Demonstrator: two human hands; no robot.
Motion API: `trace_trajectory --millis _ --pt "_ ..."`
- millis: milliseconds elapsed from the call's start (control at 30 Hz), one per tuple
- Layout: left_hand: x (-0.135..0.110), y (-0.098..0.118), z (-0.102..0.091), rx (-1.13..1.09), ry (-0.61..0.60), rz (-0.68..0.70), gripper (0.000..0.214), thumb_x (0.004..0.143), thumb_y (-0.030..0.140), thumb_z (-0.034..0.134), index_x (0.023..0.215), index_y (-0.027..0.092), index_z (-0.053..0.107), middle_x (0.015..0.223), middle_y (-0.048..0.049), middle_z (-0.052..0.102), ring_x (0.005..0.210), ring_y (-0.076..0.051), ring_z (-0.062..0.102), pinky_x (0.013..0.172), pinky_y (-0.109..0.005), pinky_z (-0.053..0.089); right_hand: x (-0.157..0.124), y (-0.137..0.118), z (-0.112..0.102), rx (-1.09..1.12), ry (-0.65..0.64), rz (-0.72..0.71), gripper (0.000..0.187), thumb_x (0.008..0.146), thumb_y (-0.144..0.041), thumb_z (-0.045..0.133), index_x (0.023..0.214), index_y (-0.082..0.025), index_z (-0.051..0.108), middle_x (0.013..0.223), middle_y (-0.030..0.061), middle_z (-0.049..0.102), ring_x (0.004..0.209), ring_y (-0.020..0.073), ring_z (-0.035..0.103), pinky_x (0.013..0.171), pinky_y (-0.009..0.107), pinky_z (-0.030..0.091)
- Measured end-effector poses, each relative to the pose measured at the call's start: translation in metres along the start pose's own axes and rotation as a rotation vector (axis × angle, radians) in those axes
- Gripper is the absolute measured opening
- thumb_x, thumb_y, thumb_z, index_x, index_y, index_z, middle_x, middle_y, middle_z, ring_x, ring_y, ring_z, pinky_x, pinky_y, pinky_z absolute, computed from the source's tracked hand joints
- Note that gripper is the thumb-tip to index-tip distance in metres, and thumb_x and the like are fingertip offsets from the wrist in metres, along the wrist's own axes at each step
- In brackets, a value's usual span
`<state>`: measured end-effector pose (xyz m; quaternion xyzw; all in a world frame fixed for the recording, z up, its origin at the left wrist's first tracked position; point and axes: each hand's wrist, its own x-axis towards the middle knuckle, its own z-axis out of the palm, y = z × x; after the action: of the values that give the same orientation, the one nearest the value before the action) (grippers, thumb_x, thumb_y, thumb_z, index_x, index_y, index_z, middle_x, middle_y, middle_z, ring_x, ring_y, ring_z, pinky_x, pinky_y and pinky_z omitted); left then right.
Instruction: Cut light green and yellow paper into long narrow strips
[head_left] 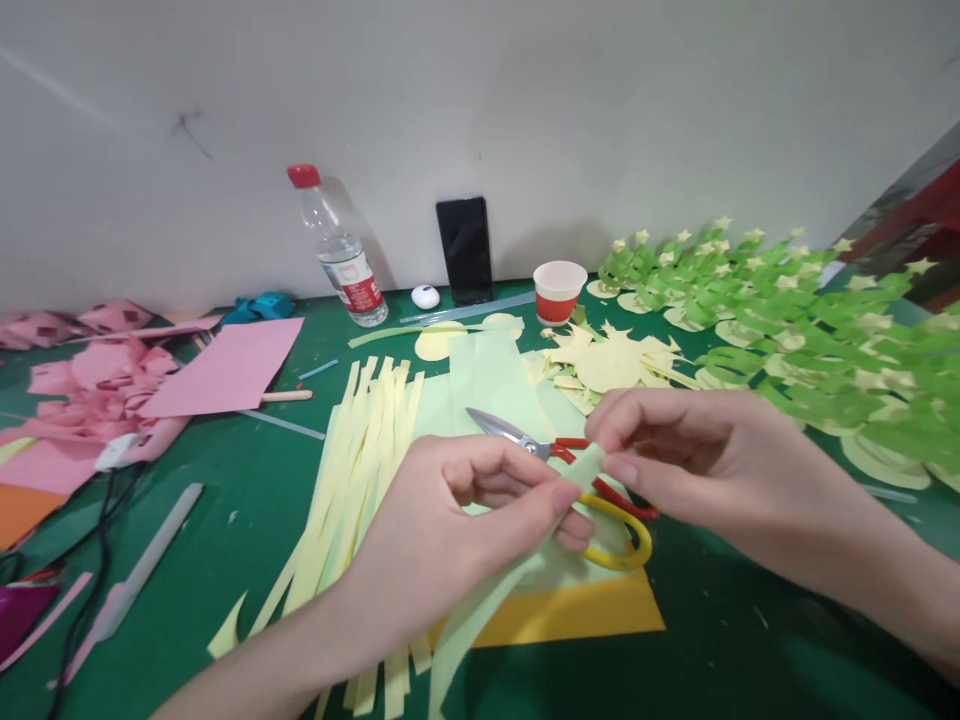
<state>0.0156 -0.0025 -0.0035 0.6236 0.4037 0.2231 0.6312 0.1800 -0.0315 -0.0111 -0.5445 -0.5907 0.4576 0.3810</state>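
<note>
A pale green paper strip (480, 615) is held between both hands, its long tail hanging down toward the table's front edge. My left hand (487, 510) pinches it between thumb and fingers. At the strip's upper end, my right hand (690, 450) grips it with thumb and forefinger. Behind and below the hands lie scissors (616, 530) with red and yellow handles, partly hidden, resting on light green paper sheets (495, 375). A yellow-orange sheet (570, 610) shows beneath them. Left of my left hand spreads a bundle of pale yellow paper strips (360, 450).
Green paper spirals topped with stars (795, 300) crowd the right side. Cream paper cutouts (615, 355), a paper cup (559, 292), a phone (464, 250) and a water bottle (345, 260) stand or lie toward the wall. Pink paper (229, 370) and a glue stick (154, 555) lie left.
</note>
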Motion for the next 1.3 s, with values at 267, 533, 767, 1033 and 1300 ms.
trace_trajectory --millis 267,533,767,1033,1300 --pt "0.002 -0.001 -0.004 0.057 0.062 0.033 0.013 0.074 0.022 0.063 0.062 0.017 0.065 0.056 0.0035 0.069 0.054 -0.009 0.064 0.053 -0.014 0.049 0.004 0.000 -0.021 -0.062 0.055 0.003 0.012 0.067 -0.028 0.055 0.058 -0.020 0.056 0.057 -0.0010 0.054 0.048 0.0097 0.048 0.039 0.019 0.039" --pt "0.006 0.000 -0.005 0.203 0.054 0.059 0.013 0.075 0.019 0.057 0.063 0.017 0.059 0.054 0.0044 0.064 0.051 -0.007 0.058 0.050 -0.014 0.044 0.006 0.001 -0.028 -0.210 -0.120 0.041 0.016 0.074 -0.034 0.054 0.071 -0.020 0.059 0.073 0.0029 0.061 0.050 0.0114 0.051 0.041 0.023 0.038" --pt "-0.001 -0.003 -0.002 0.499 -0.060 0.061 0.017 0.079 0.026 0.052 0.065 0.019 0.060 0.057 0.0044 0.062 0.054 -0.009 0.056 0.053 -0.018 0.041 0.003 0.001 -0.006 -0.291 -0.187 -0.032 0.012 0.072 -0.019 0.051 0.065 -0.021 0.061 0.069 -0.0021 0.064 0.064 0.0111 0.052 0.055 0.021 0.039" --pt "-0.002 -0.006 0.002 0.596 -0.100 0.036 0.020 0.077 0.024 0.048 0.061 0.018 0.058 0.054 0.0040 0.062 0.049 -0.010 0.054 0.048 -0.018 0.038 0.000 0.007 0.003 -0.243 -0.204 -0.007 0.009 0.063 -0.011 0.053 0.060 -0.018 0.057 0.063 -0.0035 0.056 0.060 0.0078 0.048 0.052 0.016 0.040" --pt "-0.007 0.008 -0.013 0.363 -0.015 -0.066 0.014 0.073 0.022 0.056 0.059 0.018 0.057 0.049 0.0041 0.063 0.046 -0.008 0.054 0.044 -0.015 0.037 0.001 0.005 -0.036 -0.162 -0.165 0.163 0.007 0.064 -0.016 0.052 0.058 -0.019 0.051 0.046 -0.0046 0.053 0.035 0.0072 0.049 0.034 0.016 0.040"
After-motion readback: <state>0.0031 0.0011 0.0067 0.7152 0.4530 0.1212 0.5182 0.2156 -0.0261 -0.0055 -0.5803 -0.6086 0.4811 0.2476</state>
